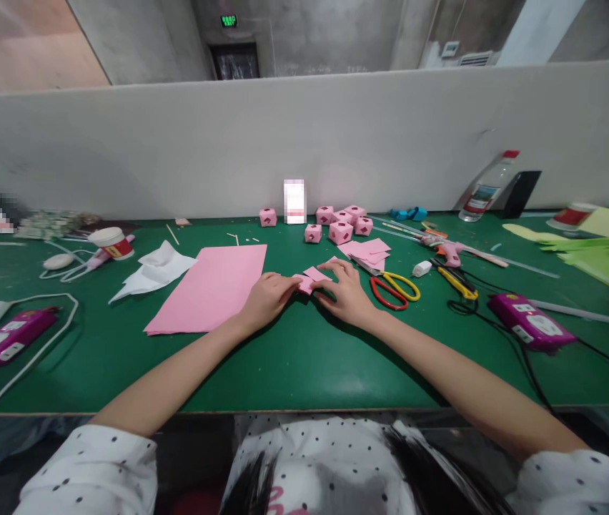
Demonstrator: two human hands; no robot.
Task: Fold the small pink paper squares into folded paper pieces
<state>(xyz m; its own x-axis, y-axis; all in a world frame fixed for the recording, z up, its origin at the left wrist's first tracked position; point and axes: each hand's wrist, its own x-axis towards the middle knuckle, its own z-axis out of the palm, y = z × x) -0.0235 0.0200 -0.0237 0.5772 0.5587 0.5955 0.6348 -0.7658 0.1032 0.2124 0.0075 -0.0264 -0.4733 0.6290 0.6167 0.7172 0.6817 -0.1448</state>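
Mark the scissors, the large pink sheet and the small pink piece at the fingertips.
scissors point(374, 275), head view, near the pivot.
large pink sheet point(213, 286), head view, centre.
small pink piece point(315, 274), head view, exposed top flap.

At frame centre a folded paper point(311, 279) is set on the table point(294, 357), touched by the left hand point(269, 297) and the right hand point(344, 293). A large sheet point(211, 286) is laid left of it, scissors point(393, 290) right, cubes point(339, 223) behind.

Green table point(304, 365), white partition point(304, 129)

Even overhead light, soft shadows under the arms, wide-angle bending at edges, sharp focus.
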